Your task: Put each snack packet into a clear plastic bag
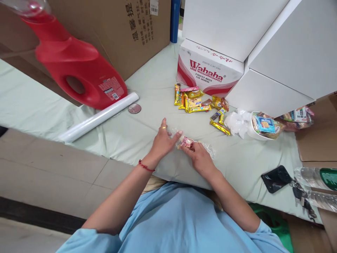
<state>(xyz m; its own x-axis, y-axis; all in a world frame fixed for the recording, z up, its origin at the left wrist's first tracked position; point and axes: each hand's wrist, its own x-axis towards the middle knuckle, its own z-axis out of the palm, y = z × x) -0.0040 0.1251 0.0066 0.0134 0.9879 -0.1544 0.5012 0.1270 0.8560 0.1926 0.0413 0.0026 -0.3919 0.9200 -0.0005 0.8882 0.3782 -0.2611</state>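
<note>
On the pale green cloth lies a pink-and-white wrapped snack (186, 141) in crinkled clear plastic (209, 149). My right hand (201, 158) grips the snack from the right with its fingers bent down over it. At its left end, my left hand (163, 141) is open, thumb apart from the fingers and close to the clear plastic; whether the thumb touches it I cannot tell. A ring and a red string bracelet are on my left arm's side. Farther back is a loose group of yellow-wrapped snack bars (195, 102), with a gold-wrapped bar (220, 128) nearer me.
A white tub (259, 135) of packaged snacks stands right, beside a crumpled white plastic bag (237, 123). A Wahaha carton (207, 70) is behind. At left are a red jug (86, 66), a white roll (101, 118) and a round disc (134, 108). A phone (276, 178) lies right.
</note>
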